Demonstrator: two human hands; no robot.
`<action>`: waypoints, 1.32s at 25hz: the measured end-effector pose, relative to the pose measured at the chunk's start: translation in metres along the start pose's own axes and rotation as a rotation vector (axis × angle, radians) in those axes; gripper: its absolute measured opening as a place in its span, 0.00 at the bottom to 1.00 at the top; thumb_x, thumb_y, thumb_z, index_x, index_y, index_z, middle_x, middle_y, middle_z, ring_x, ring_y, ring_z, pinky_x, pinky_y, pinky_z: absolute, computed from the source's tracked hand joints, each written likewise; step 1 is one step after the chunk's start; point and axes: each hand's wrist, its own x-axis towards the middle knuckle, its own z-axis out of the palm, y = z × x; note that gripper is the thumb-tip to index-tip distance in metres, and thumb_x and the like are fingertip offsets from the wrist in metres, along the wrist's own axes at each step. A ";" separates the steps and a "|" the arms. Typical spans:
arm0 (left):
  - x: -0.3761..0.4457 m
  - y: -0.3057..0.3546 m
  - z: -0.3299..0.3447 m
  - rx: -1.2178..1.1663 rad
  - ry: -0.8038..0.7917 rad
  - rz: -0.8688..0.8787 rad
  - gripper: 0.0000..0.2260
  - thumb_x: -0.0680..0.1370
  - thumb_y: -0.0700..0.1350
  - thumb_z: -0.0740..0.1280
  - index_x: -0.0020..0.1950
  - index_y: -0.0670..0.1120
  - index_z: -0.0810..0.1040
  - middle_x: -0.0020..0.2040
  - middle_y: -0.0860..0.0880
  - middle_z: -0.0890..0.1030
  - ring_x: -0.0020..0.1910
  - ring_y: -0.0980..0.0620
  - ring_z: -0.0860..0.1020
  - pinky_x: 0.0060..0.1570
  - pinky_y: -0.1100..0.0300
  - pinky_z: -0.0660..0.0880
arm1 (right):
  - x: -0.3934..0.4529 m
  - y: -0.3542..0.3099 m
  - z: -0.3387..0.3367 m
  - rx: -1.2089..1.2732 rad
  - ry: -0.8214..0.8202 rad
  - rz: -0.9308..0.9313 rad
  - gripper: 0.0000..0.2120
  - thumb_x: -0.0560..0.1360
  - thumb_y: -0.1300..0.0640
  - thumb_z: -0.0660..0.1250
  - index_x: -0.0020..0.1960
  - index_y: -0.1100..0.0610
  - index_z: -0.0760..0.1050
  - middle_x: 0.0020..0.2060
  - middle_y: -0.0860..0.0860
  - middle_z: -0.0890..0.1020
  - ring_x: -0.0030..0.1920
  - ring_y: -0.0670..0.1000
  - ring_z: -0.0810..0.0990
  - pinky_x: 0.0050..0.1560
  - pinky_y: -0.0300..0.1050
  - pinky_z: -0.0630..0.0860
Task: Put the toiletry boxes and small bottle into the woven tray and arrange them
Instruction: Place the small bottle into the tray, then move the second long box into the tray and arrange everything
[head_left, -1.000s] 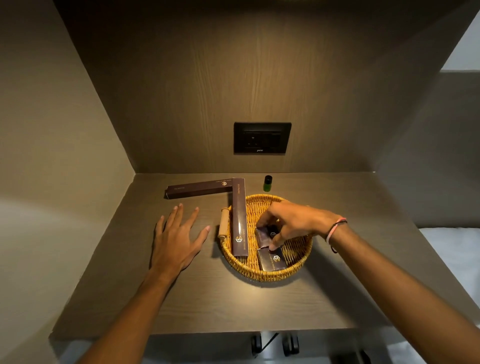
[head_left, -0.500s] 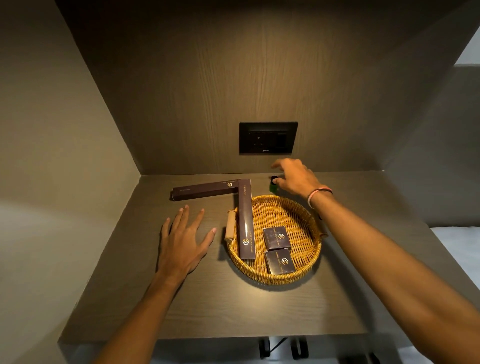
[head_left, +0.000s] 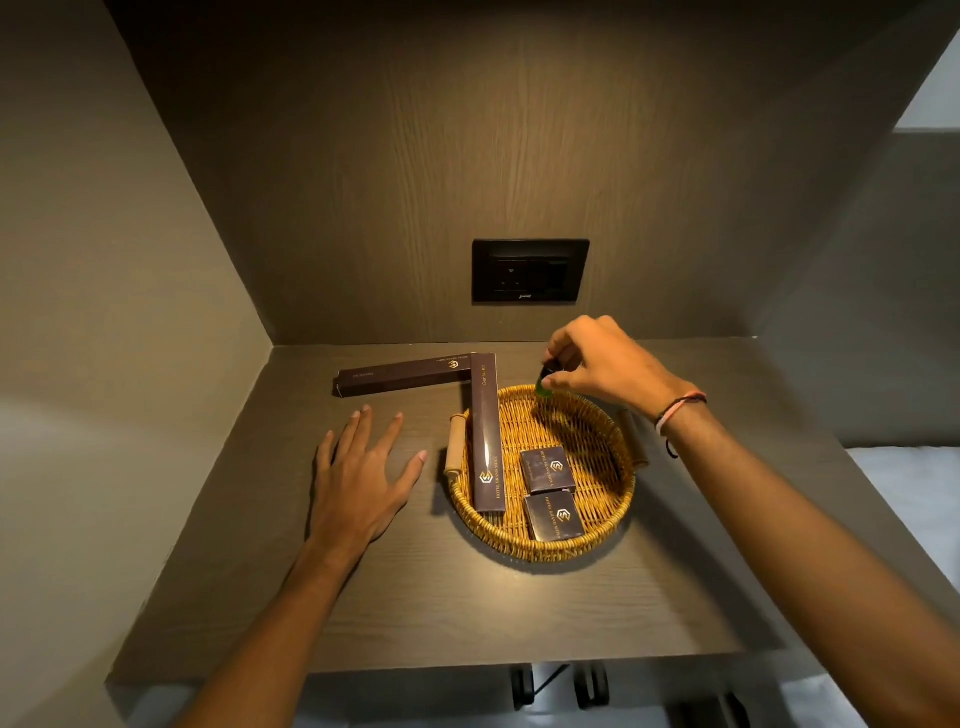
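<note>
Now lifted off the counter (head_left: 467, 597) since a moment ago: bottle (head_left: 543, 383) pinched in right grip (head_left: 597, 364) over far rim of tray (head_left: 618, 509), two small boxes (head_left: 549, 470) and one long box (head_left: 487, 441) already inside. Left grip (head_left: 363, 473) splayed flat, empty; another long box (head_left: 402, 374) left outside. Dim wood-lined alcove, socket (head_left: 530, 270) behind.

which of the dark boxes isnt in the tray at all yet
The long box lying flat on the shelf behind the left hand. The other long box leans over the woven tray rim, and the two small boxes sit inside.
</note>
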 end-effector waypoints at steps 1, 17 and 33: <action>0.000 0.000 0.000 0.002 0.002 0.004 0.33 0.77 0.69 0.51 0.78 0.55 0.62 0.79 0.42 0.61 0.79 0.45 0.58 0.76 0.42 0.53 | -0.004 -0.002 0.002 -0.006 -0.013 -0.007 0.18 0.71 0.52 0.77 0.58 0.56 0.79 0.52 0.52 0.82 0.50 0.50 0.81 0.45 0.42 0.81; 0.000 -0.005 0.002 0.005 0.000 0.031 0.32 0.77 0.69 0.51 0.77 0.54 0.63 0.79 0.42 0.63 0.79 0.45 0.59 0.75 0.42 0.53 | -0.014 0.009 0.016 0.036 0.235 -0.026 0.21 0.73 0.46 0.74 0.61 0.55 0.78 0.52 0.48 0.80 0.53 0.47 0.78 0.49 0.39 0.75; 0.106 0.022 -0.051 0.198 -0.163 0.053 0.23 0.77 0.40 0.67 0.71 0.48 0.69 0.65 0.42 0.76 0.66 0.42 0.72 0.67 0.43 0.68 | -0.081 0.099 0.076 -0.141 0.317 0.328 0.23 0.84 0.48 0.54 0.75 0.57 0.67 0.76 0.59 0.68 0.78 0.59 0.63 0.77 0.58 0.61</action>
